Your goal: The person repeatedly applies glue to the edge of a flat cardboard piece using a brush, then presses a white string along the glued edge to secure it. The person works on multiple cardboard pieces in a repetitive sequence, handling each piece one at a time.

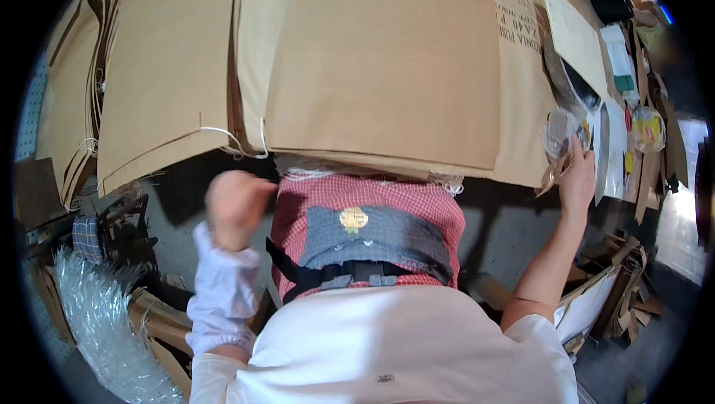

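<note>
Stacked brown paper sheets or sacks [380,61] cover the worktable in front of me, with another stack [167,69] beside them on the left. A white cord [231,136] lies along the near edge between the two stacks. My left hand [237,207] is in the air just short of that edge, smeared by motion, so its fingers do not show clearly. At the table's right side my right hand [579,180] reaches to a clear plastic tub [562,132]. Its fingers are close together at the tub's side; what they grip is hidden. A brown strip [550,177] hangs beside them.
Right of the tub are a white sheet [573,32], a black cup [612,5] and a round clear container [648,130] with something yellow. A bundle of clear plastic strips [112,329] stands at lower left. Cardboard pieces [611,292] lie at lower right.
</note>
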Available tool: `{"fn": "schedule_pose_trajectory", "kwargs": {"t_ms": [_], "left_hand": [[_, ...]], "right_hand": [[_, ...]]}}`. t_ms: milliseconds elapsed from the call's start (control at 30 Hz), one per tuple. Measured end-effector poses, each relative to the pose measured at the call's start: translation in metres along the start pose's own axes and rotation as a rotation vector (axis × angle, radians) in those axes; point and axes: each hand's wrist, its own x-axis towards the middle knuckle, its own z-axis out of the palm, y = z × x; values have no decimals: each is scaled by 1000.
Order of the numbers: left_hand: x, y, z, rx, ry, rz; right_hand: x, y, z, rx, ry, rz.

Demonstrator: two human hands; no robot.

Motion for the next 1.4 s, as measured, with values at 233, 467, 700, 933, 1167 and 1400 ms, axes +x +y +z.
{"fn": "schedule_pose_trajectory", "kwargs": {"t_ms": [233, 467, 700, 933, 1167, 1400], "left_hand": [[-3, 7, 106, 123, -443, 147], [-13, -5, 119, -26, -420, 12], [1, 44, 46, -464, -328, -401], [39, 57, 23, 148, -289, -160], [48, 50, 38, 291, -354, -96], [50, 56, 37, 272, -385, -136]], "right_hand": [[-5, 34, 8, 127, 80, -246], [-34, -42, -31, 1381, 491, 171], [-66, -220, -50, 1640, 14, -257], [-56, -295, -49, 1397, -162, -391], [-37, -202, -23, 943, -11, -149], [-27, -167, -17, 425, 193, -195]]}}
